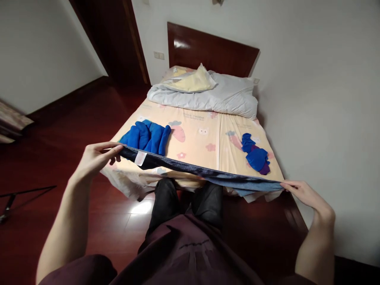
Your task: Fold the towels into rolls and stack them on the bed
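A dark blue towel [192, 169] is stretched taut and edge-on between my two hands, over the foot of the bed. My left hand [99, 157] pinches its left corner between thumb and fingers, close to a white label [140, 158]. The opposite corner, lighter blue, is pinched in my right hand [305, 193], lower and far to the right. Beyond the towel's left half, a bright blue bundle of cloth [148, 136] with thick folds lies on the bed. A smaller blue and purple cloth bundle [255, 156] rests near the bed's right edge.
The bed [196, 134] has a patterned yellow sheet, with a grey quilt [228, 93] and a pale yellow pillow or cloth [196, 81] by the headboard [208, 49]. A wall [320, 99] runs along the right. A thin black stand [12, 198] stands on the floor at left.
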Action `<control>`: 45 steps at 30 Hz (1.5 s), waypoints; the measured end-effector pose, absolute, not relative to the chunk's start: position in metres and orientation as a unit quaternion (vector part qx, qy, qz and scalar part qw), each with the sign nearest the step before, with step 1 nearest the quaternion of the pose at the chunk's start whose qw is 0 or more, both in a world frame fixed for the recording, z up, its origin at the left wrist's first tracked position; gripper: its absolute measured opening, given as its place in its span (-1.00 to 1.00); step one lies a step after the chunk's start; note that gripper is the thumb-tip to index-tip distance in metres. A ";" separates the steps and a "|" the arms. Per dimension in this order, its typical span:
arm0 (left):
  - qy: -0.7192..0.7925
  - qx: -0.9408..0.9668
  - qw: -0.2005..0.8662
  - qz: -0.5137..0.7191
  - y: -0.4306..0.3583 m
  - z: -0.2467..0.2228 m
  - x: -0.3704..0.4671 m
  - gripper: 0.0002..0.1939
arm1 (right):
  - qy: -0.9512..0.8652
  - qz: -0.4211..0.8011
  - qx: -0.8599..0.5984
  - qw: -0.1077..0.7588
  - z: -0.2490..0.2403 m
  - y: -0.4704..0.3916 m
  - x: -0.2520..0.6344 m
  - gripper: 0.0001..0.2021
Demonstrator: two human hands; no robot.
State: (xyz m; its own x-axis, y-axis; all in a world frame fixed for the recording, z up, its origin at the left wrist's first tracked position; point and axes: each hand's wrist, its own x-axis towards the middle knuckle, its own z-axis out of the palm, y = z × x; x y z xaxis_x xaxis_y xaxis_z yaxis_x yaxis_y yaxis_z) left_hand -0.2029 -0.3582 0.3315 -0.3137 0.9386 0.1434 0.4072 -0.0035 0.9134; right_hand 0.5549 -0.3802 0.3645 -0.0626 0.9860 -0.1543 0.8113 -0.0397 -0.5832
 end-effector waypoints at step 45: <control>0.632 0.758 0.138 0.086 -0.230 0.048 -0.131 -0.74 | -0.605 0.156 -0.758 0.186 0.074 -0.217 0.557 -0.88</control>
State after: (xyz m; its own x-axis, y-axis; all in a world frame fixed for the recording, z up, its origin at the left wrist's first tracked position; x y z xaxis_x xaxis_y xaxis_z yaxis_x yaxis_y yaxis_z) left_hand -0.1311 -0.2300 0.0485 0.1861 0.9815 -0.0446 0.9341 -0.1627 0.3177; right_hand 0.5567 -0.2174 0.0735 0.2192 0.9756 -0.0125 0.8594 -0.1991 -0.4709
